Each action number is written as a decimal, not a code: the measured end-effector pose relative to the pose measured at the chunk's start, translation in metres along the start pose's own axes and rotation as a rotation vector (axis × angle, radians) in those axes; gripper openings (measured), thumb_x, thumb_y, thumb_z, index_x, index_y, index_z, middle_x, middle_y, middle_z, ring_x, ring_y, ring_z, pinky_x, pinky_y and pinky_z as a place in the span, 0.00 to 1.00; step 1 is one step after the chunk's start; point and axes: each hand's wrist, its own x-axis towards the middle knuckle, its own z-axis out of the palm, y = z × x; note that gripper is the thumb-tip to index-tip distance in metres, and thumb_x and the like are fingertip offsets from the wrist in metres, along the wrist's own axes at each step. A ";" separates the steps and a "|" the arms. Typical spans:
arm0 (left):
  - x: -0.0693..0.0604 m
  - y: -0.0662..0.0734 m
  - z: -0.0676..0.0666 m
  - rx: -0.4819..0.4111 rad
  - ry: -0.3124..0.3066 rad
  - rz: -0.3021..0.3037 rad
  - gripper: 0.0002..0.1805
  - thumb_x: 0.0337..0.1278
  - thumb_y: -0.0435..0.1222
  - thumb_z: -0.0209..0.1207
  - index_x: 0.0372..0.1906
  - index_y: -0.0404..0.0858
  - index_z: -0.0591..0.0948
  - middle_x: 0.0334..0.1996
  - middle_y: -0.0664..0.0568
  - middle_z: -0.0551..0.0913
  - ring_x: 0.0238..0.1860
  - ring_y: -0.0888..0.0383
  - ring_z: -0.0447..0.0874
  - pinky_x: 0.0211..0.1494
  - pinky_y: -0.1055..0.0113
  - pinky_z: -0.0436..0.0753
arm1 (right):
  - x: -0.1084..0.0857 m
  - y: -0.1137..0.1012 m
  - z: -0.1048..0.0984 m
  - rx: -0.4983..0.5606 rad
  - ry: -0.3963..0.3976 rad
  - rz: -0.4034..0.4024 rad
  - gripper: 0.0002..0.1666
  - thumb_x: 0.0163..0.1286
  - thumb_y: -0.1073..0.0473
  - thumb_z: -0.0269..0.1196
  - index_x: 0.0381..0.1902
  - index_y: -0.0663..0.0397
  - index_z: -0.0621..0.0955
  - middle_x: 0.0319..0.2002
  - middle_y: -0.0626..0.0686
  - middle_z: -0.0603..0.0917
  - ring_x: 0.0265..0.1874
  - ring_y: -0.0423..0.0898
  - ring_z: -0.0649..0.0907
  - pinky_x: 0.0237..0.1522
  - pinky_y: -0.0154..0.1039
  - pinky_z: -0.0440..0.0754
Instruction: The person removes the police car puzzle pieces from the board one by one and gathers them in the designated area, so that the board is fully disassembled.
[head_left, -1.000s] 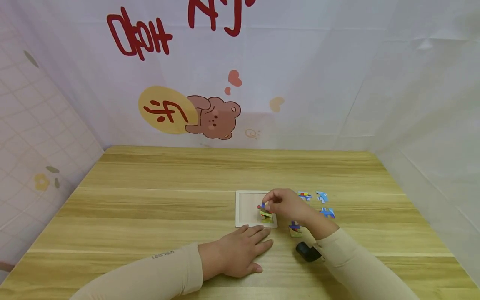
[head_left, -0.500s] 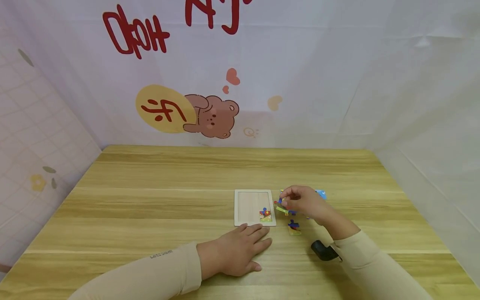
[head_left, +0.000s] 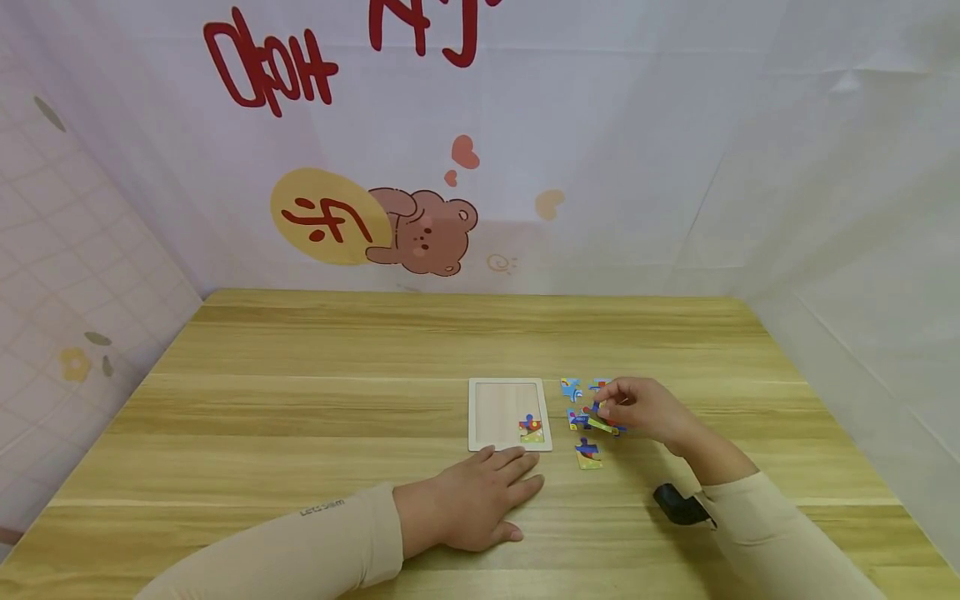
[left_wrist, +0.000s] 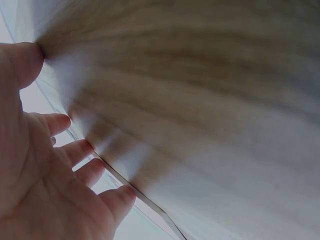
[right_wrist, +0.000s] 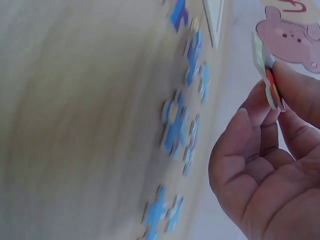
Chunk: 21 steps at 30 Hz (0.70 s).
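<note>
A jigsaw puzzle piece (head_left: 603,426) with a green edge is pinched between my right hand's (head_left: 645,408) thumb and fingers, raised over the loose pieces. In the right wrist view that puzzle piece (right_wrist: 260,56) is seen nearly edge-on. My left hand (head_left: 480,502) lies flat, fingers spread, its fingertips at the near edge of a pale wooden puzzle tray (head_left: 495,408). The left wrist view has those fingertips against the tray's edge (left_wrist: 159,212). One puzzle piece (head_left: 531,428) sits in the tray's near right corner.
Right of the tray lie several loose pieces, among them a blue piece (head_left: 571,389) and a green and purple piece (head_left: 588,455). My right hand hides part of them. A black device (head_left: 681,505) is strapped at my right wrist. A white curtain (head_left: 637,167) stands behind the wooden table (head_left: 337,350).
My right hand has moved right, from over the tray to over the loose pieces, still pinching the puzzle piece. The left hand has stayed in place.
</note>
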 end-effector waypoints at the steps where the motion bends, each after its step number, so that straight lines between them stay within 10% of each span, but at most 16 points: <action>1: 0.000 0.000 0.000 -0.001 0.001 0.000 0.35 0.68 0.60 0.42 0.74 0.49 0.60 0.74 0.52 0.57 0.74 0.55 0.53 0.69 0.56 0.64 | -0.001 0.002 -0.001 0.001 -0.003 0.005 0.11 0.68 0.64 0.61 0.45 0.66 0.79 0.35 0.52 0.78 0.37 0.46 0.76 0.38 0.39 0.79; 21: 0.000 0.000 0.001 0.005 0.001 0.003 0.35 0.69 0.60 0.42 0.74 0.49 0.60 0.74 0.52 0.56 0.74 0.55 0.53 0.69 0.56 0.64 | -0.023 0.033 -0.012 0.065 -0.166 0.038 0.10 0.65 0.68 0.62 0.42 0.71 0.77 0.32 0.51 0.77 0.35 0.41 0.77 0.35 0.32 0.78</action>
